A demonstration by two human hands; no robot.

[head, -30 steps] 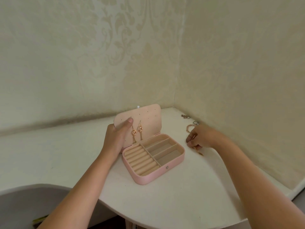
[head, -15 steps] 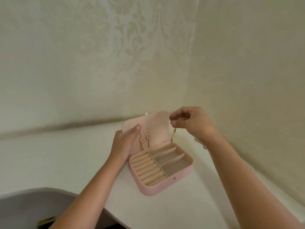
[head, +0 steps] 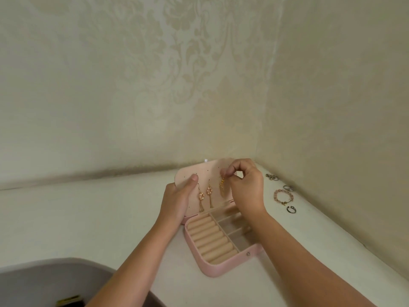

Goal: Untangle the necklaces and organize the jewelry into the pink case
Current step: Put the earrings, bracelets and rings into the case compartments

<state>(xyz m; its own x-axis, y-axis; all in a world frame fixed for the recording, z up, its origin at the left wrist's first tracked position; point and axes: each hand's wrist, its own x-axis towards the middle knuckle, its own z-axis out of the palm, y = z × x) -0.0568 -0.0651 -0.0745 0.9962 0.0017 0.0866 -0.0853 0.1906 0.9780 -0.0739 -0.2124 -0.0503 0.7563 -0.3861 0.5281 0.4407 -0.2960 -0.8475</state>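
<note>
L hand fingers clamped on lid of pink case; R hand fingers pinch gold earring at lid; two pearl earrings hang btwn both hands' fingers.

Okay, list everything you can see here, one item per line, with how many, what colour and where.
pink case: one, pink, open on the table, lid upright
ring rolls: one row, beige, left part of case base
tassel earrings: two, pink beads, hanging on the lid
gold earring: one, gold, at the lid
bead bracelet: one, pink, on the table by the right wall
metal rings: several, silver and dark, around the bracelet
table: one, white
wall: cream, patterned
grey surface: one, lower left, unclear
left hand: holds the lid's left edge
right hand: pinches the gold earring
</note>
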